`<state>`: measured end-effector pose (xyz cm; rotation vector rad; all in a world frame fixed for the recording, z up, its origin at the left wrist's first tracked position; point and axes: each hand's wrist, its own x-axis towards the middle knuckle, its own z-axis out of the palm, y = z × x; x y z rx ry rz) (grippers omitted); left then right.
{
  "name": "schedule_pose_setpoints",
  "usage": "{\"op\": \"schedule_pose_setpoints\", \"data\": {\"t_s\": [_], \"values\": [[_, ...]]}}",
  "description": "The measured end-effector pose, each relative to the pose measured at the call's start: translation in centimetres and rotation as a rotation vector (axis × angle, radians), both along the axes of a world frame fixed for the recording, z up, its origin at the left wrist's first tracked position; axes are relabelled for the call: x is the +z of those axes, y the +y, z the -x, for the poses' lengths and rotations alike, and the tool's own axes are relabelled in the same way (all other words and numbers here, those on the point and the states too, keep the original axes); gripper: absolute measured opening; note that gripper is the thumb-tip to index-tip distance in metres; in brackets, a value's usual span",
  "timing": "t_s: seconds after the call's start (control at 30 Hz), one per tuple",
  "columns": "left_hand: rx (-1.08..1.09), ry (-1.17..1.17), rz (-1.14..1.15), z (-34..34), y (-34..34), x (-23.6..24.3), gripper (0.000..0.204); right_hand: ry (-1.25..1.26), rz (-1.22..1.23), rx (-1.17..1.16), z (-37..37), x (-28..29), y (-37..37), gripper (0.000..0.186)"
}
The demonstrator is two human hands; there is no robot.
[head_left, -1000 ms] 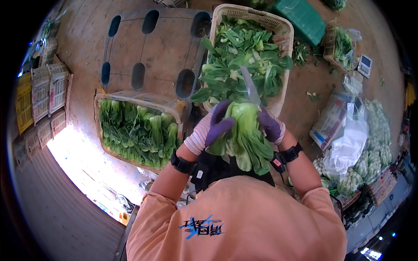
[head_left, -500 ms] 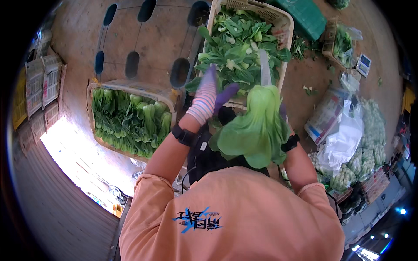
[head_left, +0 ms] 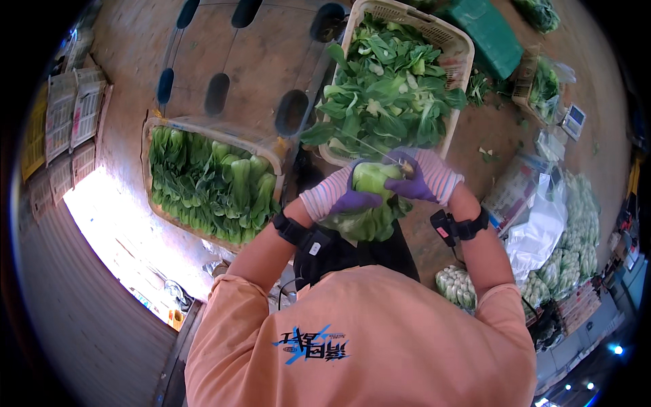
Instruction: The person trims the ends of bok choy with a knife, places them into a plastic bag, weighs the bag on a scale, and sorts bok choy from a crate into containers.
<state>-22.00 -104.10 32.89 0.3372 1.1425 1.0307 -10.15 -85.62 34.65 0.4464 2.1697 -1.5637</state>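
A head of bok choy [head_left: 369, 178] is held in front of my body, its pale stem end up and its leaves hanging down. My left hand [head_left: 346, 193], in a purple and striped glove, is closed around its left side. My right hand [head_left: 422, 180], gloved alike, is closed on a knife [head_left: 370, 146]. The blade shows as a thin line, edge-on, pointing left just beyond the stem end. My right thumb presses on the bok choy's right side. Beyond my hands stands a cream crate [head_left: 464, 68] with loose green leaves [head_left: 390, 88] in it.
To the left, another crate [head_left: 279, 157] holds rows of bok choy [head_left: 210, 183]. A green bin [head_left: 485, 34], a small basket [head_left: 525, 74] and a scale [head_left: 574, 120] are at the far right. Nearer on the right lie a white plastic bag [head_left: 539, 227] and bagged vegetables [head_left: 580, 217].
My left hand has come back from the leaf crate and taken hold of the bok choy. The bok choy has moved lower between both hands, and the knife has swung from pointing away to pointing left.
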Motion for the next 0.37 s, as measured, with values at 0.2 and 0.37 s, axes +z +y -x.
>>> {"op": "schedule_pose_setpoints", "data": {"t_s": [0.2, 0.37], "values": [[-0.207, 0.181, -0.182, 2.4, -3.2, 0.8, 0.082, -0.346, 0.877, -0.483, 2.0, -3.1, 3.3, 0.035], [0.018, 0.427, -0.053, 2.2, -5.7, -0.8, 0.085, -0.341, -0.639, -0.171, 2.2, -6.4, 3.0, 0.056]]}}
